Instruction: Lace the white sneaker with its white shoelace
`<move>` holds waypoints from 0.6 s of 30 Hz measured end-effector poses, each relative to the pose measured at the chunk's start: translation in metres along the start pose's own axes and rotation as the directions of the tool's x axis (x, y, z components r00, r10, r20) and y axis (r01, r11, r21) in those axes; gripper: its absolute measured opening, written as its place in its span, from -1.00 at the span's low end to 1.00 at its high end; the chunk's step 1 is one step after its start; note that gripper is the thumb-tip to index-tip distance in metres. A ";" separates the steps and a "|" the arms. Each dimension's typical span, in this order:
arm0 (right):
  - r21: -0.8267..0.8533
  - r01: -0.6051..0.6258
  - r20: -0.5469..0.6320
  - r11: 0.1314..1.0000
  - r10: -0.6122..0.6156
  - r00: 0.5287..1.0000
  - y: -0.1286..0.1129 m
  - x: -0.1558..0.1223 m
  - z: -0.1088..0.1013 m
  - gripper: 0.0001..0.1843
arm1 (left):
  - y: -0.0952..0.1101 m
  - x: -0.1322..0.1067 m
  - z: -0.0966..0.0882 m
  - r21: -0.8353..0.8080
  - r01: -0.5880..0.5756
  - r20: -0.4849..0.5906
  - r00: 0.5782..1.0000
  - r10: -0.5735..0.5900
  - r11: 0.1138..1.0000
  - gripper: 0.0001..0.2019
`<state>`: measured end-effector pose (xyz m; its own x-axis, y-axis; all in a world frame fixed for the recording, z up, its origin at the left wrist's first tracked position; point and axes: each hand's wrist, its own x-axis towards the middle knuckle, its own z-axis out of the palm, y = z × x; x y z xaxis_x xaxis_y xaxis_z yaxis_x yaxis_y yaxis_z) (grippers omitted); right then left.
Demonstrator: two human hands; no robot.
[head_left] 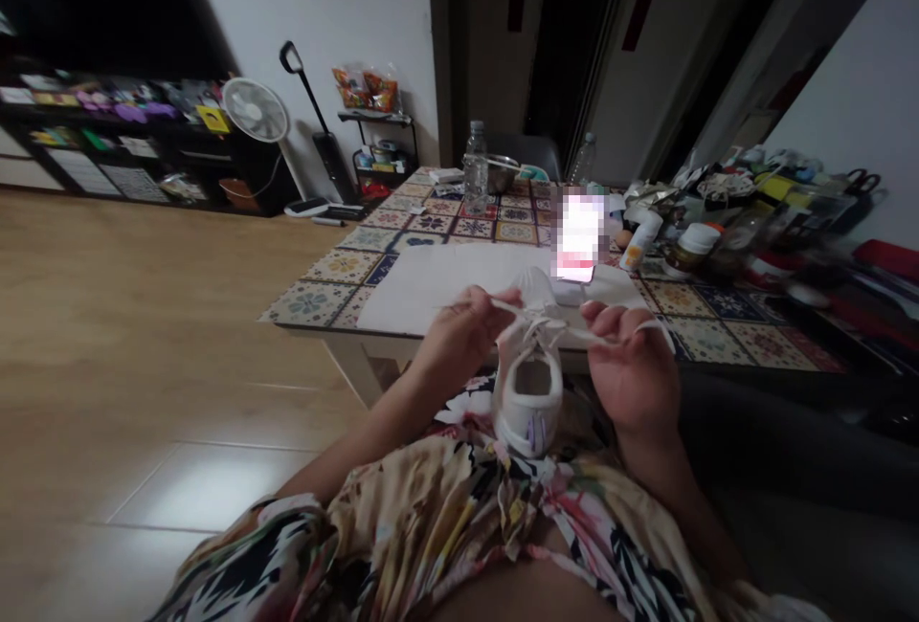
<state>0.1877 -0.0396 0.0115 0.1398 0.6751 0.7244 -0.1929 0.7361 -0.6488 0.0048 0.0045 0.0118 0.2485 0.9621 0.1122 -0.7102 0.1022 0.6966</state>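
White canvas sneaker [527, 397] rested on the person's floral robe [437, 498], its flat white lace [574, 333] pinched tight in the nearly closed left hand [463, 335] and the curled right hand [632, 364].

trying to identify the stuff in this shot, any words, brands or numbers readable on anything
No text can be read clearly.
The phone: screen blurred out, unreadable.
The white-capped jar: label too small and blurred to read.
The snack packets: print too small to read.
The white sneaker: purple marks at the heel, too small to tell whether they are letters.
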 end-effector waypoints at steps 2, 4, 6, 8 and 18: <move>0.175 -0.176 -0.051 0.969 0.188 0.981 0.005 0.009 -0.016 -0.63 | 0.008 0.009 -0.008 -0.151 0.000 -0.105 0.994 -0.016 0.989 -0.82; 0.266 -0.253 -0.036 0.930 0.272 0.962 0.010 0.014 -0.036 -0.64 | 0.016 0.015 -0.021 -0.244 0.005 -0.120 0.992 -0.036 0.970 -0.78; 0.271 -0.278 0.049 0.921 0.275 0.960 0.013 0.014 -0.056 -0.61 | 0.021 0.018 -0.034 -0.220 -0.011 -0.102 0.995 -0.012 0.976 -0.76; 0.197 -0.317 0.230 0.928 0.271 0.935 0.015 0.010 -0.069 -0.56 | 0.021 0.019 -0.044 -0.091 -0.024 -0.075 0.997 0.017 0.996 -0.75; -0.589 -0.239 0.357 0.772 0.514 0.780 0.011 0.009 -0.041 -0.59 | 0.016 0.004 -0.038 0.883 -0.178 0.290 0.934 -0.207 0.434 -0.63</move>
<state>0.2272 -0.0236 0.0017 -0.3368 0.8872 0.3153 0.3897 0.4362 -0.8111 -0.0305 0.0193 -0.0036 0.5703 0.8045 0.1658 0.2293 -0.3497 0.9084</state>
